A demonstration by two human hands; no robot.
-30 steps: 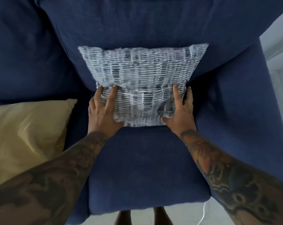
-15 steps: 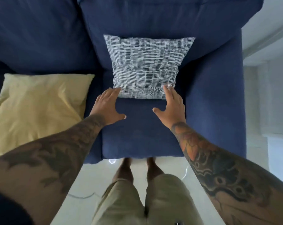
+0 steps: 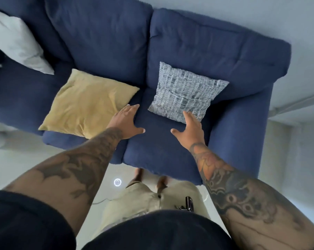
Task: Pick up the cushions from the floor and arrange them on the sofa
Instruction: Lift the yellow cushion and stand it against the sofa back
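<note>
Left hand: the left hand (image 3: 126,121) is held out flat over the seat, fingers spread, nothing gripped; its fingertips (image 3: 134,106) are seen just beside the right corner of the yellow cushion (image 3: 87,103), and contact cannot be confirmed.
Right hand: the right hand (image 3: 190,129) is opened wide too, thumb stuck out to the left, nothing held; its fingers (image 3: 187,115) are overlapped with the lower edge of the patterned cushion (image 3: 186,92), though touch cannot be told.
Sofa: a dark blue sofa (image 3: 239,123) is filled with three cushions across its seats.
Patterned cushion: it is propped on the right seat, leaned back against the backrest, just above the right hand.
Yellow cushion: it is laid flat on the middle seat, tilted as a diamond, directly left of the left hand.
White cushion: a white cushion (image 3: 17,44) is seen at the far left, well apart from both hands, cut off by the frame edge.
Floor: a pale floor (image 3: 17,163) is shown below the sofa front, with the person's beige shorts (image 3: 149,197) over it.
</note>
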